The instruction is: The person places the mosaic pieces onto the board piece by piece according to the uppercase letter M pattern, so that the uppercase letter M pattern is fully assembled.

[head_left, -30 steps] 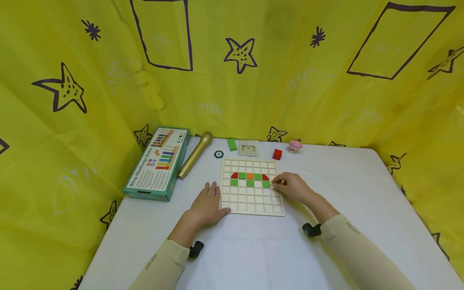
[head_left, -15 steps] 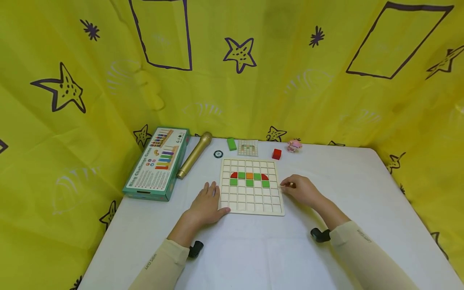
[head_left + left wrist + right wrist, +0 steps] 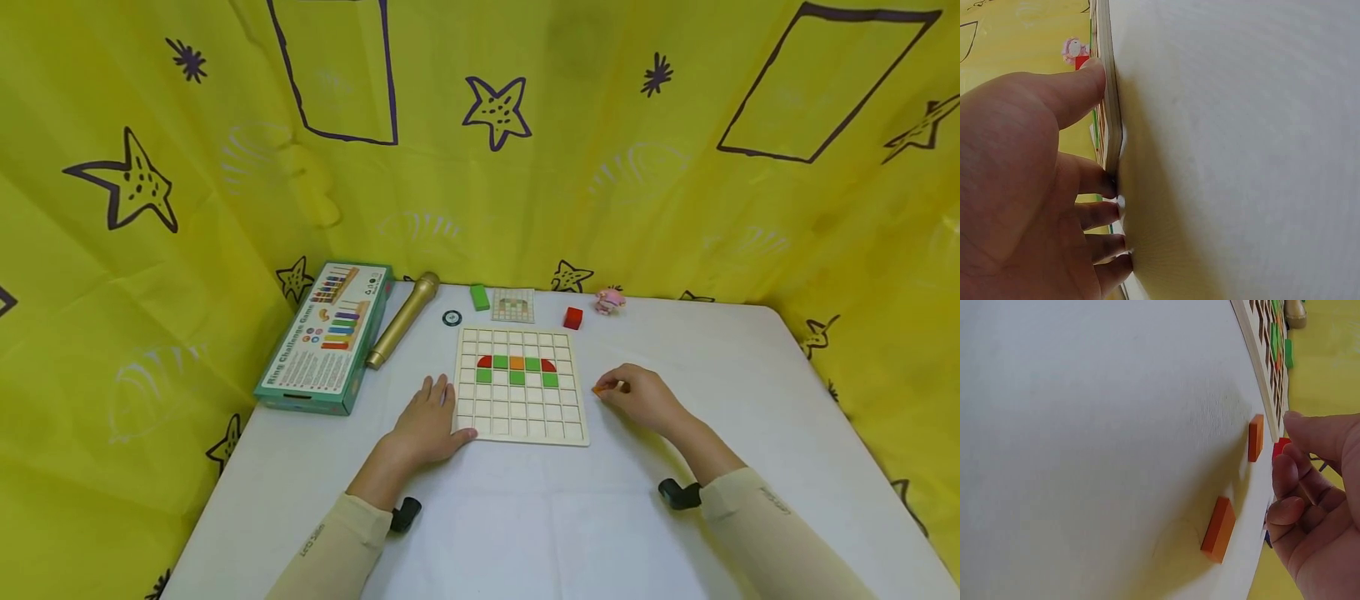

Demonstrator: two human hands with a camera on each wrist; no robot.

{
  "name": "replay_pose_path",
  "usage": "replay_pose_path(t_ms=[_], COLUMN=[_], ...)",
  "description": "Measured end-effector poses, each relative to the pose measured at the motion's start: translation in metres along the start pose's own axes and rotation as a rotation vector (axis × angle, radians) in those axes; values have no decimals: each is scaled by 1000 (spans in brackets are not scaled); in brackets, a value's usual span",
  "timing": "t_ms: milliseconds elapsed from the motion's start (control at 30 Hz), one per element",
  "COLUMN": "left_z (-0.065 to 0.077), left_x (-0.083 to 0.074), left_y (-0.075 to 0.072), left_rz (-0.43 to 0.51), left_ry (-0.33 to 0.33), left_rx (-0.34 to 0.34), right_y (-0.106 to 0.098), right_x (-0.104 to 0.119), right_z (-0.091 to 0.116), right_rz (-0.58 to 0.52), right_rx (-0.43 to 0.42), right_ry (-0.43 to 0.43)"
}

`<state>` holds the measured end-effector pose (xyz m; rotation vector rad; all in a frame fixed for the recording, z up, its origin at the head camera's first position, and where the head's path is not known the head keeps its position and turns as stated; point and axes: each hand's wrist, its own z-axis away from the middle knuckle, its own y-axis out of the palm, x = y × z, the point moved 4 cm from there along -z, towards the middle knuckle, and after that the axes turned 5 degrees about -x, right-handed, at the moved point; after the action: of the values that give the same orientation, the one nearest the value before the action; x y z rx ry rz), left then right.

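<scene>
A wooden grid board lies on the table with green, orange and red tiles in its cells. My left hand rests at its left side, fingers spread on the table, with the thumb at the board's near left corner; the left wrist view shows the thumb along the edge. My right hand is right of the board, fingers loosely curled. Just beyond its fingertips is an orange block. In the right wrist view this orange block and a second orange block lie on the table, the hand holding neither.
Behind the board are a pattern card, a green block, a red cube, a round chip and a pink figurine. A gold microphone and a game box stand to the left. A yellow curtain closes the back.
My right hand has drawn away from the board's right edge, moving right and slightly nearer. An orange block now shows at its fingertips. The left hand and the board tiles stay put.
</scene>
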<state>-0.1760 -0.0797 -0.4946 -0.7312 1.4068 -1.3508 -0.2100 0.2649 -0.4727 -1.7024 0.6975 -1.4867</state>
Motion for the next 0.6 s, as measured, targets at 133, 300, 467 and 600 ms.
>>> replay_pose_path(t_ms=[133, 300, 467, 600], left_z=[0, 0, 1, 0], left_x=[0, 0, -1, 0], left_y=[0, 0, -1, -1], left_rz=[-5, -4, 2, 3], left_ry=[-2, -5, -10, -7], left_rx=[8, 17, 25, 20], right_y=[-5, -8, -11, -16], right_x=[-3, -12, -22, -27], right_z=[5, 9, 15, 21], right_rz=[-14, -22, -29, -37], right_rx=[4, 19, 27, 27], right_ry=[26, 66, 99, 108])
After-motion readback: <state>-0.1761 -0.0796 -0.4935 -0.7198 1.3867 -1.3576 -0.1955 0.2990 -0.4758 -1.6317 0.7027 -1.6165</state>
